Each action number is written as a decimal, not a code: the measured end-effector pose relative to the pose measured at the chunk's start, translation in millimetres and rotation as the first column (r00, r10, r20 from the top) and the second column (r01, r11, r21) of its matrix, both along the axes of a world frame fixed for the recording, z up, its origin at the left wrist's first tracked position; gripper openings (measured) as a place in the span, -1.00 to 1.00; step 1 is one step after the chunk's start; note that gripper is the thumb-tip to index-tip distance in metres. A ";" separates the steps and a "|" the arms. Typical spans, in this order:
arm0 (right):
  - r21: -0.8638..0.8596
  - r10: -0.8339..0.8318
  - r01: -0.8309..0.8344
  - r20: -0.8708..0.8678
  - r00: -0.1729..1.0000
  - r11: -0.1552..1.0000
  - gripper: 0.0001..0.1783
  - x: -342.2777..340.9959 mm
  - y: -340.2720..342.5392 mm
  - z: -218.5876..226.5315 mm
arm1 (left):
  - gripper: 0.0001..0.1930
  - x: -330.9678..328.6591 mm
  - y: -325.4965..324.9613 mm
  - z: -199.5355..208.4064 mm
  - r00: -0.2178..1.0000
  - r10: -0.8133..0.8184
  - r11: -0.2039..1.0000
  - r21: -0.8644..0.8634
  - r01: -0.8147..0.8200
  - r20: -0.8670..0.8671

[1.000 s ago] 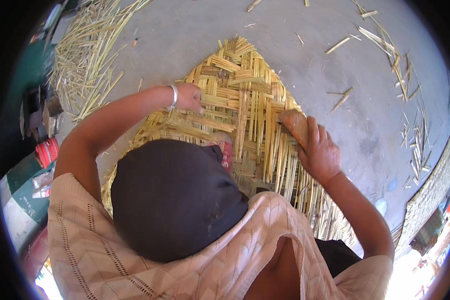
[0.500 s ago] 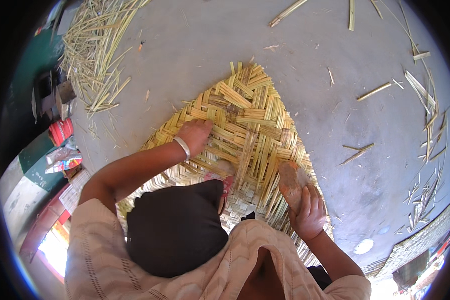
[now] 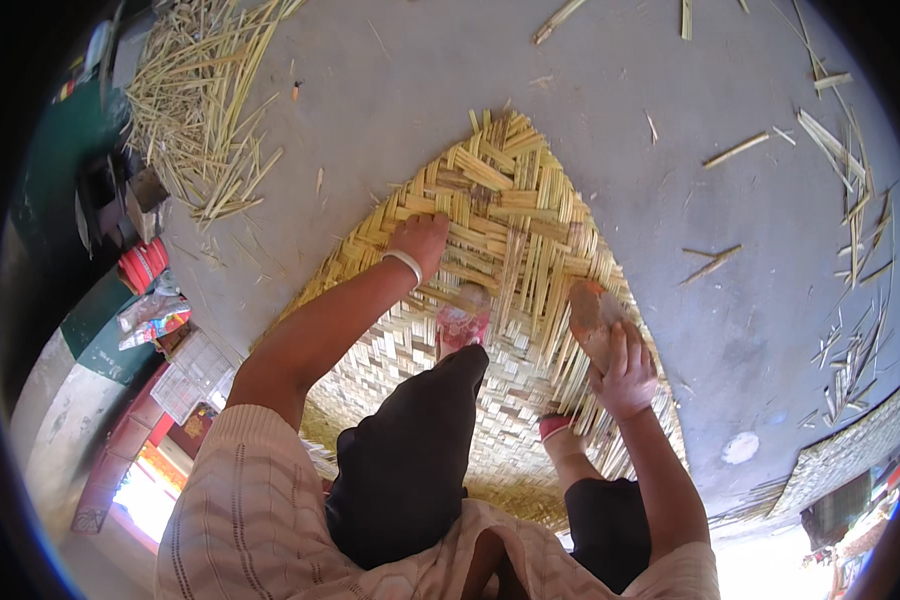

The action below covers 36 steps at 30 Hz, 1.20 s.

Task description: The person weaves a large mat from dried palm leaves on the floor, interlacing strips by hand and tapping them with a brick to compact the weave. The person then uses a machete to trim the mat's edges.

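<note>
1. Far left, a heap of strips [image 3: 205,120] lies on the floor [image 3: 370,110], well apart from both my hands.
2. Next comes my left hand [image 3: 420,245], palm down on the mat [image 3: 515,370], close to its left edge. The fingers curl against the weave; whether they pinch a strip, I cannot tell.
3. The mat lies under both hands, its corner pointing away from me. My left hand is the nearer one to that tip. (How far the mat runs back beneath me is hidden, so I can't judge its full length.)
4. Between my hands, one foot [image 3: 463,325] rests on the weave, nearer my left hand.
5. Right of it is the block [image 3: 590,325], over the mat near its right edge. Its long axis slants from far left to near right.
6. My right hand [image 3: 625,370] grasps the block's near end.
7. Farther right, loose bits [image 3: 735,150] lie scattered on the floor.
</note>
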State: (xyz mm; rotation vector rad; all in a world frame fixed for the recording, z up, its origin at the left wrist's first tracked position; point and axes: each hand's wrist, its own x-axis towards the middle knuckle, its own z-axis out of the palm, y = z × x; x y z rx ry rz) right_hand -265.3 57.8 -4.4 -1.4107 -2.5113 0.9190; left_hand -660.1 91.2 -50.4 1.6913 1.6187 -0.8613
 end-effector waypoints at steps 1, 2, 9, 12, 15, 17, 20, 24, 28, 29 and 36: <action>-0.012 -0.046 0.046 0.003 0.999 0.999 -0.21 -1.2 -1.1 -0.8 | -0.70 0.7 1.5 -0.4 1.000 -0.007 1.000 -0.017 0.007 -0.010; -0.023 -0.093 0.093 0.008 0.996 0.995 -0.20 -2.4 -2.2 -1.6 | -0.69 1.2 2.7 -1.1 1.000 -0.016 0.999 -0.031 0.015 -0.019; 0.003 -0.164 0.164 0.082 0.983 0.986 -0.24 -5.9 -5.1 -4.7 | -0.65 -2.6 5.2 -9.8 1.000 -0.011 0.999 -0.046 0.011 -0.017; -0.009 -0.165 0.167 0.107 0.980 0.986 -0.24 -6.1 -5.6 -4.4 | -0.65 -0.2 8.5 -5.8 1.000 -0.014 0.997 -0.078 0.012 -0.027; -0.010 -0.169 0.171 0.109 0.980 0.985 -0.28 -7.1 -5.8 -3.8 | -0.64 9.0 20.2 4.8 0.996 0.000 0.991 -0.135 -0.011 -0.084; 0.009 -0.159 0.159 0.132 0.978 0.987 -0.30 -7.9 -5.8 -3.6 | -0.65 18.0 28.1 17.9 0.993 0.004 0.984 -0.179 -0.024 -0.114; 0.053 -0.167 0.161 0.117 0.979 0.985 -0.32 -8.3 -6.1 -3.9 | -0.67 32.1 28.7 58.1 0.999 0.024 0.980 -0.194 -0.031 -0.037; 0.114 -0.163 0.151 0.107 0.981 0.982 -0.33 -8.5 -7.8 -6.8 | -0.64 57.7 -34.2 195.7 0.764 0.287 0.931 0.017 -0.363 0.578; -0.018 -0.171 0.178 0.208 0.963 0.984 -0.22 -9.1 -12.4 -12.0 | -0.69 73.5 -97.5 374.6 0.573 0.540 0.826 -0.259 -0.501 0.616; -0.002 -0.184 0.187 0.179 0.966 0.982 -0.21 -8.8 -13.7 -13.2 | -0.68 75.8 -107.5 395.8 0.602 0.475 0.860 -0.193 -0.473 0.642; -0.113 -0.206 0.242 0.263 0.943 0.964 -0.21 -16.3 -11.9 -5.8 | -0.67 82.3 -151.5 416.1 0.813 0.415 0.907 -0.114 -0.406 0.409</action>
